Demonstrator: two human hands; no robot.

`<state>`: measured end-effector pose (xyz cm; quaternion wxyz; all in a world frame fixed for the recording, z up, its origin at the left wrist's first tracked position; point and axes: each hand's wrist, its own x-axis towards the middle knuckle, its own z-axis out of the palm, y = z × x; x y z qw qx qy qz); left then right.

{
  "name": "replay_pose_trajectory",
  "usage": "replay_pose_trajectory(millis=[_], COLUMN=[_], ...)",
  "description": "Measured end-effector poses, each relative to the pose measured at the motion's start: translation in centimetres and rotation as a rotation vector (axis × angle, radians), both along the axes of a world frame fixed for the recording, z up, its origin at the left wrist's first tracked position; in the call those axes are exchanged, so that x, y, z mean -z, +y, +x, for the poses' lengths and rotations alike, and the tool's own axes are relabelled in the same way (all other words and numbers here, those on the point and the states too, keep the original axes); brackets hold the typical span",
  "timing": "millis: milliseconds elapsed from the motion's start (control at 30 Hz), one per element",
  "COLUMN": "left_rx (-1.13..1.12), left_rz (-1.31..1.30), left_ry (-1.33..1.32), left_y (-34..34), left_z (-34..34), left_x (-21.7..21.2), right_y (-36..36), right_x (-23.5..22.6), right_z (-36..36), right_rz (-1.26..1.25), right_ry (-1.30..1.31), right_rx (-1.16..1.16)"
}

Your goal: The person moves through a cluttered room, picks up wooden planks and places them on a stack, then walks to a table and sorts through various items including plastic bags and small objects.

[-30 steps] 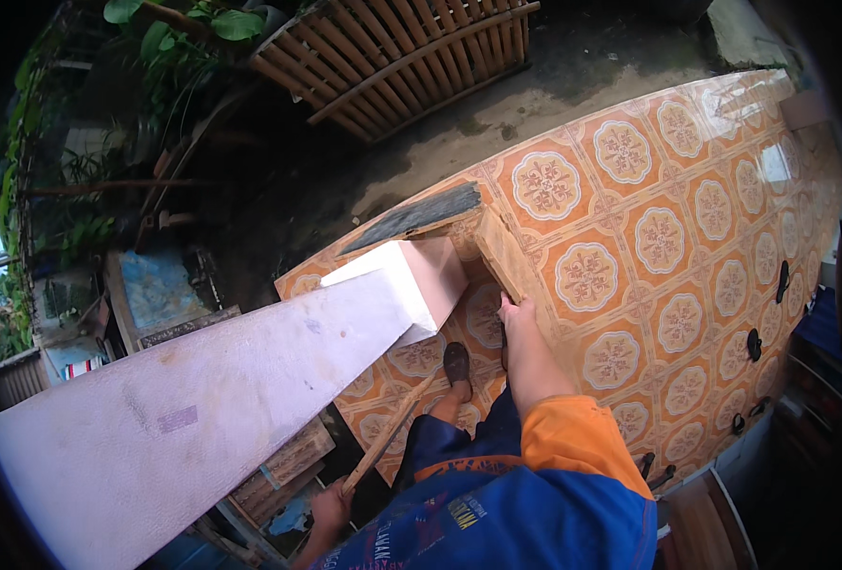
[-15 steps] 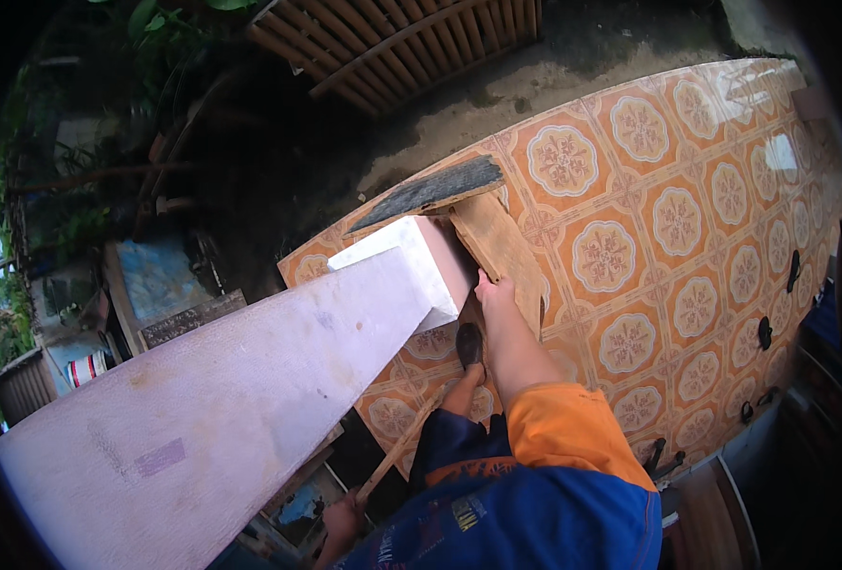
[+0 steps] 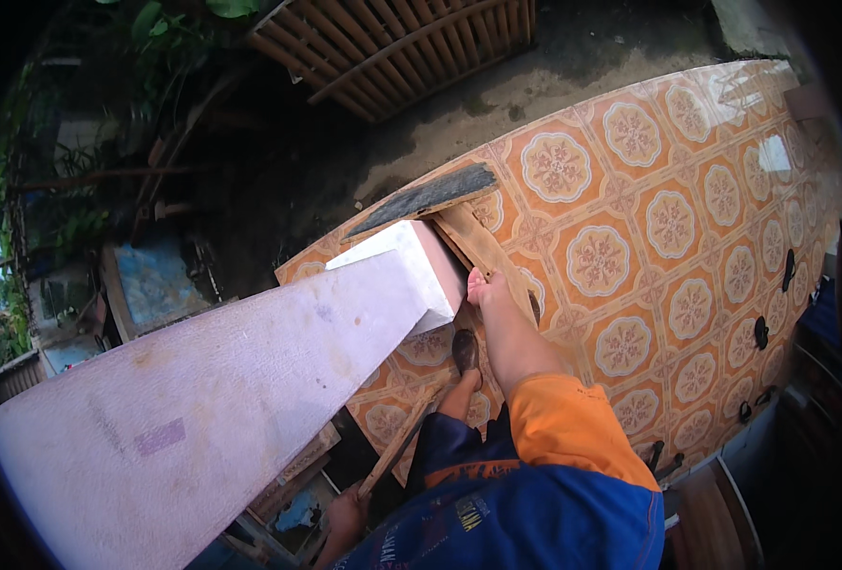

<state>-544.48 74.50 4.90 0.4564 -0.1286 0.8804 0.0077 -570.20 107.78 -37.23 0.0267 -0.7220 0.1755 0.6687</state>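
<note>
My right hand (image 3: 487, 288) is closed on the near edge of a light brown wooden board (image 3: 478, 242). A dark, weathered plank (image 3: 426, 201) lies across that board's far end, the two forming a T shape beside the pillar's pink and white block (image 3: 435, 271). Low on the left, my left hand (image 3: 347, 513) grips one end of a narrow wooden stick (image 3: 400, 448), which slants up toward my shoe (image 3: 466, 350). A tall pale lilac pillar (image 3: 221, 380) stands between my arms and the left side, hiding part of what lies behind it.
Orange patterned floor tiles (image 3: 597, 261) spread to the right. A slatted bamboo bench (image 3: 402, 52) stands beyond the tiled edge. Several dark sandals (image 3: 761, 332) lie at the right. A blue-painted panel (image 3: 160, 285) and plants are at the left.
The board in my right hand has turned and its far end has shifted slightly left with the dark plank. The stick in my left hand has rolled, showing a wider dark side.
</note>
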Motion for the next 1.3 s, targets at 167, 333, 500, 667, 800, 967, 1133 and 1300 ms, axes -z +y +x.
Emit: replay_pose_trajectory(millis=[167, 333, 500, 667, 800, 967, 1133, 1300], left_rx=[-0.040, 0.009, 0.057, 0.081, 0.066, 0.070, 0.058, 0.037], left_rz=[0.016, 0.036, 0.037, 0.052, 0.051, 0.047, 0.023, 0.020], left_ry=[0.029, 0.039, -0.004, -0.006, -0.044, -0.090, -0.089, -0.035], left_y=[1.2, -0.1, 0.6, 1.0, 1.6, 2.4, 4.5, 5.2], left_z=[0.1, 0.5, -1.0, -0.6, -0.6, -0.8, -1.5, -1.0], left_x=[-0.3, 0.9, 1.2, 1.5, 1.8, 1.9, 1.5, 1.8], right_y=[0.1, 2.5, 5.7, 10.5, 13.9, 17.6, 18.2, 17.4], right_x=[-3.3, -2.7, -1.9, -3.5, -3.1, -0.4, 0.7, 1.0], right_z=[0.1, 2.1, 5.3, 5.4, 3.0, -0.6, -5.8, -10.1], right_rz=[0.076, 0.172, 0.307, 0.413, 0.446, 0.423, 0.412, 0.369], right_ry=[0.002, -0.042, -0.005, -0.016, -0.019, 0.078, 0.182, 0.189], right_rx=[-0.017, -0.026, -0.138, -0.120, 0.025, -0.079, -0.142, -0.195])
